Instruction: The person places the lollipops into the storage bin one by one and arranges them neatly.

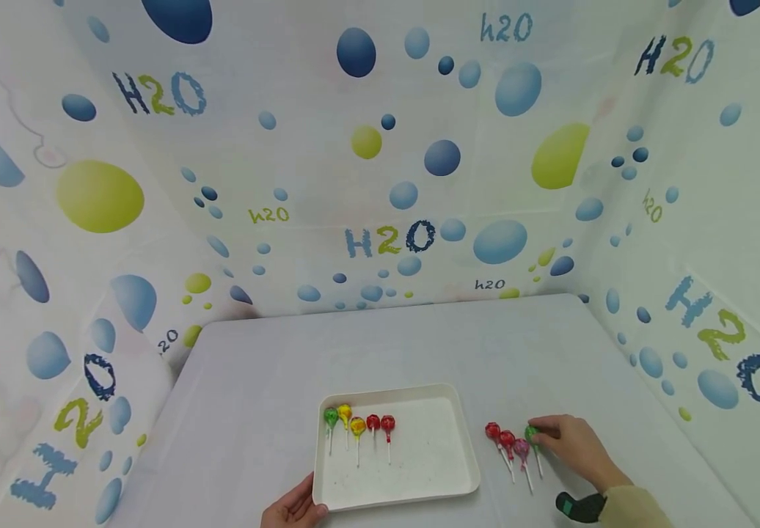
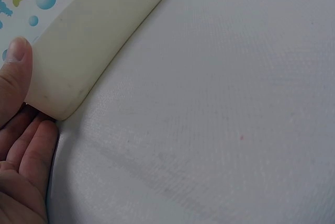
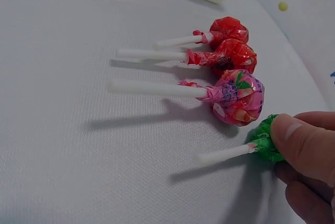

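My right hand (image 1: 571, 444) pinches the wrapped head of a green lollipop (image 3: 264, 143) between thumb and fingers, its white stick pointing away from the hand. Beside it on the table lie a pink lollipop (image 3: 241, 98) and two red lollipops (image 1: 493, 431), sticks toward the front. At the near left corner of a white tray (image 1: 413, 491), my left hand (image 1: 294, 506) holds the rim, thumb on top and fingers beneath. Inside the tray, along its far left, are a green lollipop (image 1: 331, 416), two yellow lollipops (image 1: 357, 427) and two red lollipops (image 1: 388, 423).
A white cloth covers the table (image 1: 254, 389). Patterned sheets (image 1: 314, 169) with bubbles and lettering hang behind it and at both sides. A dark band (image 1: 580, 507) is around the right wrist, next to a pale sleeve (image 1: 634, 507).
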A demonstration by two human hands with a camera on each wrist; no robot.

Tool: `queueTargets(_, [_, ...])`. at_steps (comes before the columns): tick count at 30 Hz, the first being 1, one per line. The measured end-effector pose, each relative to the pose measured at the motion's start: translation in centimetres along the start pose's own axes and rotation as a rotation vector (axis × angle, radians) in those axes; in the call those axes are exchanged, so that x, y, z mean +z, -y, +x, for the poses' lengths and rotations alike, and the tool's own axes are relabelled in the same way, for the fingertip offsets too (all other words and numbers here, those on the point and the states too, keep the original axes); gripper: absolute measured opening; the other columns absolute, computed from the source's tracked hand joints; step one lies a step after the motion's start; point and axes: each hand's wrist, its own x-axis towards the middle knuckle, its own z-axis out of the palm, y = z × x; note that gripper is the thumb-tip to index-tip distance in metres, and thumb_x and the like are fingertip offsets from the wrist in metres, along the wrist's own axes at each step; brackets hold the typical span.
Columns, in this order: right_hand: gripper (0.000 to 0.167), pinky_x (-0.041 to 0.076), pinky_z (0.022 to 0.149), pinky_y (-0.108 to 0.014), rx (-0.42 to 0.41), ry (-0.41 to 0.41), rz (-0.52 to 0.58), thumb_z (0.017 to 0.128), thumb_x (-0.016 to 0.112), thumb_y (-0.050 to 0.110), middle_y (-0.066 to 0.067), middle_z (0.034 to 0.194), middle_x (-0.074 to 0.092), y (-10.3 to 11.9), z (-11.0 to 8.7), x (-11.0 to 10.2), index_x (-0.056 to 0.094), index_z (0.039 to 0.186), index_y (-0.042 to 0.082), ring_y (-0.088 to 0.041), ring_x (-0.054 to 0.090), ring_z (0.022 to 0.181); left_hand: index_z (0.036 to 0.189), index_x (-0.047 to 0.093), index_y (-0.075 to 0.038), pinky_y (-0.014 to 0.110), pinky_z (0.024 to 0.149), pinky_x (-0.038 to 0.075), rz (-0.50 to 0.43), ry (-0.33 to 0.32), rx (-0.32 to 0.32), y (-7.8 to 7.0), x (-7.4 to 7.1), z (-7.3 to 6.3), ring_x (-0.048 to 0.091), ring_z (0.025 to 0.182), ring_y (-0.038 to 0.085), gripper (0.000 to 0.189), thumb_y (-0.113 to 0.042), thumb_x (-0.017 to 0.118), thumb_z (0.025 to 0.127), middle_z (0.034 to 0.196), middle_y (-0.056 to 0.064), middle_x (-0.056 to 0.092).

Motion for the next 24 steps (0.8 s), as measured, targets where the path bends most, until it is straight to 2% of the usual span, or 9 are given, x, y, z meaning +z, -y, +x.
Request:
queueTargets(5, [0.027,0.063,0.093,-0.051,0.006,-0.021,0.000,0.089,0.079,0.016,-0.012,0.112,0.077,0.0,0.0,-0.1,0.077,0.114,0.006,-0.032,0.071,0.106,0.147,0.033,0.021,0.032,0.095,0.063,-0.003,0.021,0.009,0.2,0.0,0.1,0.060,0.130,0.042,0.097,-0.022,0.089,0.081,0.147,0.039,0.045])
queueTargets(11, [0.027,0.064,0.092,-0.050,0.040,-0.050,0.052,0.091,0.077,0.017,-0.012,0.113,0.077,0.1,0.0,-0.8,0.076,0.116,0.006,-0.029,0.072,0.103,0.148,0.032,0.021,0.032,0.096,0.062,-0.001,0.049,0.019,0.4,0.0,0.1,0.057,0.132,0.043,0.096,-0.023,0.087,0.083,0.148,0.039,0.045])
queueTargets(14, [0.028,0.064,0.091,-0.050,0.017,-0.071,0.063,0.091,0.077,0.015,-0.014,0.113,0.077,0.5,0.2,-1.5,0.076,0.117,0.005,-0.031,0.072,0.103,0.147,0.033,0.021,0.032,0.096,0.063,0.006,0.042,0.024,0.4,0.0,0.1,0.057,0.131,0.043,0.095,-0.024,0.087,0.083,0.147,0.039,0.045])
queueTargets(20, [0.030,0.065,0.091,-0.047,-0.043,-0.086,0.090,0.093,0.076,0.016,-0.015,0.115,0.076,2.6,1.0,-2.6,0.075,0.120,0.004,-0.030,0.072,0.103,0.147,0.034,0.020,0.032,0.095,0.063,0.024,0.034,0.028,0.2,0.0,0.1,0.057,0.131,0.044,0.095,-0.024,0.088,0.082,0.147,0.039,0.045])
queueTargets(24, [0.028,0.066,0.089,-0.043,-0.090,-0.080,0.126,0.093,0.076,0.016,-0.013,0.115,0.076,4.8,2.0,-2.1,0.075,0.119,0.005,-0.027,0.073,0.103,0.147,0.034,0.020,0.031,0.095,0.063,0.031,0.029,0.032,0.2,0.0,0.1,0.057,0.131,0.044,0.096,-0.025,0.088,0.082,0.147,0.039,0.045])
